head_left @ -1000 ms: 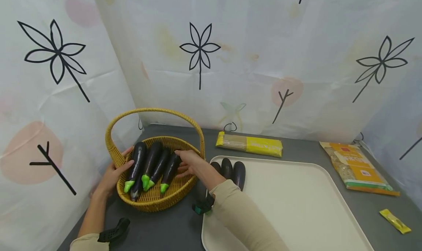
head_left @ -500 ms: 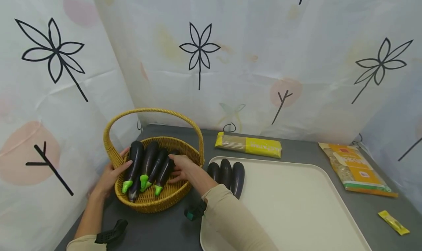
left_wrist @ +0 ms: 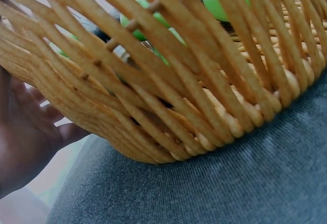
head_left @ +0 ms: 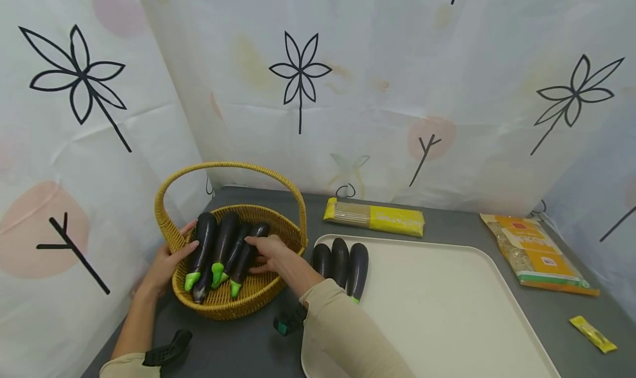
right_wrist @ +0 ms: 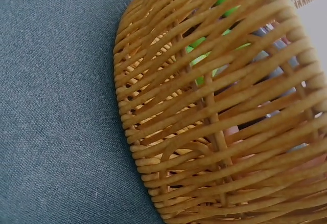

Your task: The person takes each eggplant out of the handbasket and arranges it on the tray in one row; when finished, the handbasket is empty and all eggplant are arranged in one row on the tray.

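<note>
A wicker basket (head_left: 226,309) with a tall arched handle stands on the left of the table. Several dark eggplants with green stem ends lie inside it, side by side. My left hand (head_left: 166,265) holds the basket's left side, thumb over the rim and the other fingers outside. Reaching in over the right rim, my right hand (head_left: 273,256) touches the rightmost eggplant (head_left: 243,265), its top digit resting on the skin and the lower fingers extended beside it. In the left wrist view, the left hand (left_wrist: 30,132) shows beside the woven wall. Wicker largely hides the right hand in the right wrist view.
A cream tray (head_left: 427,312) lies right of the basket; three eggplants (head_left: 340,259) rest at its upper left corner. Behind it is a yellow noodle packet (head_left: 375,217). An orange bag (head_left: 539,254) and a small yellow sachet (head_left: 593,334) lie at right. Patterned cloth (head_left: 372,91) encloses the table.
My right hand has moved left inside the basket, and the rightmost eggplant has shifted left towards the others. More of that eggplant's upper end shows now. The left hand stays on the basket.
</note>
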Available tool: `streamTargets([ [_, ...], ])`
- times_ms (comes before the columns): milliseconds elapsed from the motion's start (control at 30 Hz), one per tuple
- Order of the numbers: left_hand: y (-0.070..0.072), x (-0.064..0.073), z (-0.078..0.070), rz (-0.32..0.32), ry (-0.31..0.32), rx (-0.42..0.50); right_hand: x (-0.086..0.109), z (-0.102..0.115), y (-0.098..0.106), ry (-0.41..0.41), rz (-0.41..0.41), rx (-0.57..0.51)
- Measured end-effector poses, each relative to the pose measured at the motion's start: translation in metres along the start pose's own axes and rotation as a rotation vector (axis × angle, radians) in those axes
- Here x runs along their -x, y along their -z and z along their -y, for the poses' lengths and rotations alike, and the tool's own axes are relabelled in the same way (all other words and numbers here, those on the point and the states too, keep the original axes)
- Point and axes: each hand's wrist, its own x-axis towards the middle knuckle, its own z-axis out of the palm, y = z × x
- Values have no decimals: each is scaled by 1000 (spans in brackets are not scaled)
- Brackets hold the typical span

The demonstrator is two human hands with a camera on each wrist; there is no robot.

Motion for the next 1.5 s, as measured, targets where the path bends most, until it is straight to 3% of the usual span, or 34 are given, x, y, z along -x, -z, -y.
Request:
streamTargets([
  [200, -1, 0, 0, -2, -6, 14, 0, 2, 1, 47, 25, -43],
  [533, 1, 0, 1, 0, 0, 5, 12, 18, 5, 111, 157, -85],
  [967, 1, -1, 4, 9, -28, 8, 45, 37, 30, 163, 284, -78],
  [1233, 2, -2, 5, 13, -36, -7, 67, 39, 53, 167, 397, 10],
  [1500, 2, -2, 7, 22, -32, 2, 86, 33, 91, 173, 462, 92],
])
